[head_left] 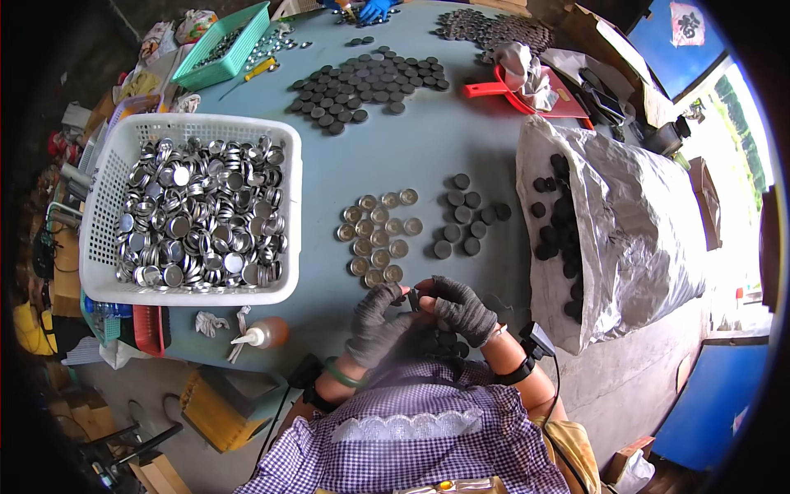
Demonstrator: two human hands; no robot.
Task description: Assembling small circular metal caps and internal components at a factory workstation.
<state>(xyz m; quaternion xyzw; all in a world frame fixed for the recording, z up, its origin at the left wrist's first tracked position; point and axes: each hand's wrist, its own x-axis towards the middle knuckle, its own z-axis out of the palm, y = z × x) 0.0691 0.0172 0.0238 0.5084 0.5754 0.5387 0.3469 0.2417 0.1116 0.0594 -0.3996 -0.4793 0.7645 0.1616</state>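
Observation:
Both my hands wear grey fingerless gloves and meet at the near side of the table. My left hand (pixel 377 328) and my right hand (pixel 462 311) pinch a small black disc (pixel 414 301) between their fingertips, partly hidden by the fingers. Just beyond them, several shallow metal caps (pixel 379 216) lie in loose rows with their hollow sides up. To their right sits a cluster of loose black discs (pixel 463 215). More dark discs (pixel 445 339) lie under my right hand, near the checked apron.
A white basket (pixel 294 206) heaped with metal caps stands left; a white sack (pixel 634 222) spilling black pieces lies right. Beyond are a dark disc group (pixel 362 82), green basket (pixel 243 49), screwdriver (pixel 260 69) and red dustpan (pixel 485 89). A squeeze bottle (pixel 267 333) lies near left. A co-worker's blue-gloved hand (pixel 376 10) shows at the far edge.

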